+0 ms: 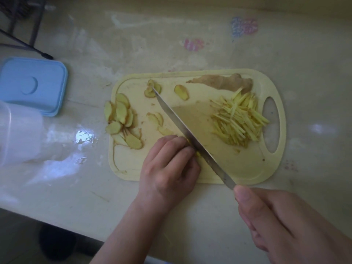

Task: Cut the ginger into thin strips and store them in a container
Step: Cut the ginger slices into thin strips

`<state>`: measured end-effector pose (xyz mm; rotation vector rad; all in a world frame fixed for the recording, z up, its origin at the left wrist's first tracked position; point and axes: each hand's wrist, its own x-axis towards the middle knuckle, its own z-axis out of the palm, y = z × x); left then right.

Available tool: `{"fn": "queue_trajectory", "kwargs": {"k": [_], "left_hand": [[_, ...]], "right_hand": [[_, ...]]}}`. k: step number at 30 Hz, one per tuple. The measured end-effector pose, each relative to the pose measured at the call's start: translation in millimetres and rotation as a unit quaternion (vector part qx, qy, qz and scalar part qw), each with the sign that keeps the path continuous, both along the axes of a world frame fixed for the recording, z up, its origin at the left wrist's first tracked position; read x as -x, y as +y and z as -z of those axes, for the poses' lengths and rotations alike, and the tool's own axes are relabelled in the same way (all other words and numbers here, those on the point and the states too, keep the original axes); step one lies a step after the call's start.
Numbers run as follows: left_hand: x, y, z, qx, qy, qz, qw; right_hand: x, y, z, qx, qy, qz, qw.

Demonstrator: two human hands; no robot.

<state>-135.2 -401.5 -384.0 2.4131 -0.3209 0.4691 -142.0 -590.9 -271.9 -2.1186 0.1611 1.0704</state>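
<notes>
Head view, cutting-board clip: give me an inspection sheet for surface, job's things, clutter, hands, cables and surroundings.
Surface: pale glossy counter, scuffed, faded coloured marks at the far side.
Job's things: cutting board; ginger strips piled near its handle hole; ginger slices at its other end; uncut ginger piece; knife angled across the board; clear container, blue lid beside it.
Clutter: ginger scraps on the board.
Hands: left hand pressing ginger against the blade; right hand holding the knife.
Cables: nothing seen.
Surroundings: dark metal frame at the far corner, floor below.
</notes>
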Motion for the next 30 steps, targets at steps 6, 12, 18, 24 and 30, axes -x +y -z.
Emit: {"fn": "queue_trajectory", "kwargs": {"k": [6, 12, 18, 24, 30], "left_hand": [[0, 0, 1, 0.010, -0.008, -0.001, 1.000], [0, 1, 1, 0.014, -0.004, -0.008, 1.000], [0, 0, 1, 0.008, 0.009, -0.018, 1.000], [2, 1, 2, 0.008, 0.013, -0.007, 1.000], [2, 1, 3, 0.007, 0.013, -0.004, 1.000]], "right_hand": [[7, 10, 5, 0.032, -0.072, 0.006, 0.997], [2, 14, 22, 0.005, -0.099, -0.011, 0.995], [2, 8, 3, -0.001, -0.009, 0.006, 1.000], [20, 8, 0, 0.020, -0.088, 0.071, 0.993], [-1, 12, 15, 0.021, -0.037, -0.002, 0.999]]}}
